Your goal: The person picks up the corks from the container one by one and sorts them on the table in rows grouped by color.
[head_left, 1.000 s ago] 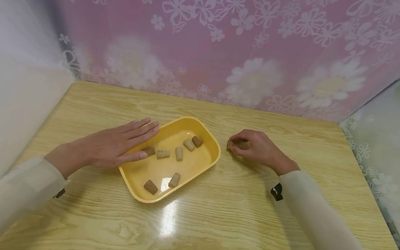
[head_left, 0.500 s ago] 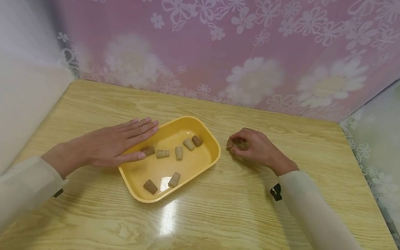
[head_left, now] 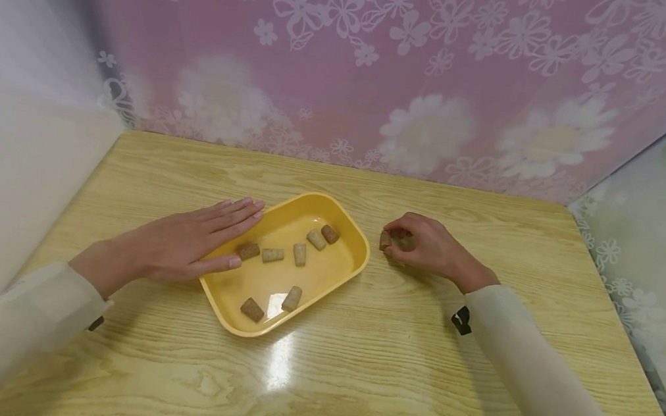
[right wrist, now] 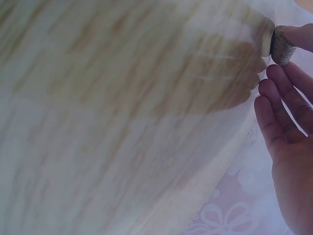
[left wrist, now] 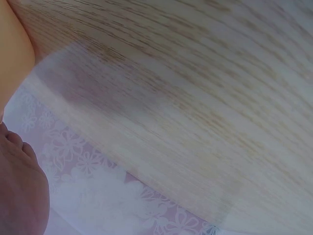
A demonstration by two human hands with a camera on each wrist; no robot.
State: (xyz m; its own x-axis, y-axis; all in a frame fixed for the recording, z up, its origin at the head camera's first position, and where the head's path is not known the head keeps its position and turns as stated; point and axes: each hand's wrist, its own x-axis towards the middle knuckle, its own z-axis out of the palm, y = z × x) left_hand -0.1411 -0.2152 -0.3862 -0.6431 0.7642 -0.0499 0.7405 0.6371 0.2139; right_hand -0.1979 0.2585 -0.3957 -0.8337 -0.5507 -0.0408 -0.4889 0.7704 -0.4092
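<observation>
My left hand (head_left: 181, 241) lies with straight fingers over the left rim of a yellow tray (head_left: 335, 286). Between thumb and fingertips, my right hand (head_left: 427, 246) pinches a brown tapered cork (head_left: 385, 240) just right of the tray. In the right wrist view this cork (right wrist: 282, 46) is upright at the table surface, and the other fingers of the right hand (right wrist: 293, 142) are gently bent. Inside the tray lie brown corks, one (head_left: 252, 309) near the front corner, and paler beige corks, one (head_left: 299, 254) near the middle. The left wrist view shows part of the left hand (left wrist: 22, 191) beside the tray wall (left wrist: 12, 54).
The tray stands on a wood-grain table (head_left: 353, 381). A pink flowered curtain (head_left: 344, 83) closes off the back, with a white sheet (head_left: 29, 142) at the left and a pale flowered sheet (head_left: 654, 276) at the right.
</observation>
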